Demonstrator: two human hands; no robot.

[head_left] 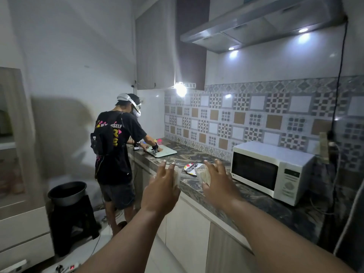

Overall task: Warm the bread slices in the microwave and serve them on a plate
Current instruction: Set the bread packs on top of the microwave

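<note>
Both hands, left hand point(164, 181) and right hand point(216, 179), each grip 1 bread slice point(203, 175) near the microwave point(271, 170).

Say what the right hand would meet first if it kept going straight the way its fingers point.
Probably the plate with tongs on it, lying on the counter just beyond the right hand, which holds a bread slice. The microwave sits off to the right of that line. Depth is uncertain.

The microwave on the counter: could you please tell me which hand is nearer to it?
Right. The right hand holds bread just left of the microwave; the left hand is farther left, beyond it.
</note>
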